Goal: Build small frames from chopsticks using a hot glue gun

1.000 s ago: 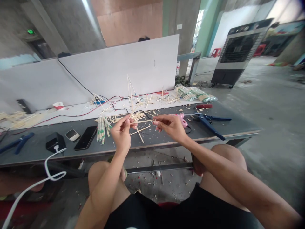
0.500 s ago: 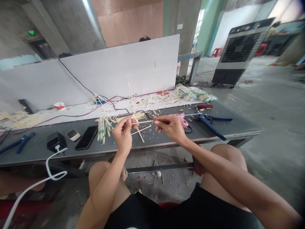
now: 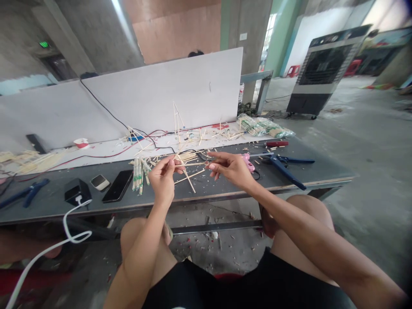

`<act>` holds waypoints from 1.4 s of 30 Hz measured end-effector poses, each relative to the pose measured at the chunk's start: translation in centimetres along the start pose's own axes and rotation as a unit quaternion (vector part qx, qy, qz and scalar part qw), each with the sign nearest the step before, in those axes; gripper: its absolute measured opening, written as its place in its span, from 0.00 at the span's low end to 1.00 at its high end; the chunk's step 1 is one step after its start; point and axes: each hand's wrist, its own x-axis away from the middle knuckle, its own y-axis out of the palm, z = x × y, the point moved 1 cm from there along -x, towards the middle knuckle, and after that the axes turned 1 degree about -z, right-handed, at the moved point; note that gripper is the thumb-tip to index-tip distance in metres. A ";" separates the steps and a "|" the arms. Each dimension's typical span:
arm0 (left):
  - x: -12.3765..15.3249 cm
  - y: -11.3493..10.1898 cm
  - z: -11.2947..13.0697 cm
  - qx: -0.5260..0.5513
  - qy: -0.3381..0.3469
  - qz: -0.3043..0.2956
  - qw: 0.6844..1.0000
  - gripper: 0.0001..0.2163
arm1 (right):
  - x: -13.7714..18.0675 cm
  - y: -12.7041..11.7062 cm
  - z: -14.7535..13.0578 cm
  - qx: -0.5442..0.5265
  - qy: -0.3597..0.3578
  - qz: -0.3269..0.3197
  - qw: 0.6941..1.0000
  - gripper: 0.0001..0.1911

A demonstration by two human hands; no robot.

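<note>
My left hand is closed in a pinch on a thin wooden stick that points right, above the workbench. A small shiny, rounded piece sits at the stick's right end; its kind is too small to tell. Around that end is my right hand, index finger lifted away from the thumb, whose tip is close to the small piece. Beneath the hands, loose wooden sticks lie crosswise on the dark bench. Partly behind my right hand is a pink glue gun.
Blue-handled pliers and a red-handled tool lie to the right. Bundled sticks, a black phone and a charger box are left. Stick frames stand before a white panel. Bagged sticks lie behind.
My right index finger has lifted off the stick's end, and the right fingers have spread. My left hand has shifted slightly left, still pinching the stick.
</note>
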 end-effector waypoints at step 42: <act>-5.4 -2.9 -1.6 -0.270 0.124 -0.104 0.949 0.11 | -7.6 5.5 2.1 0.241 -0.089 0.048 0.965 0.08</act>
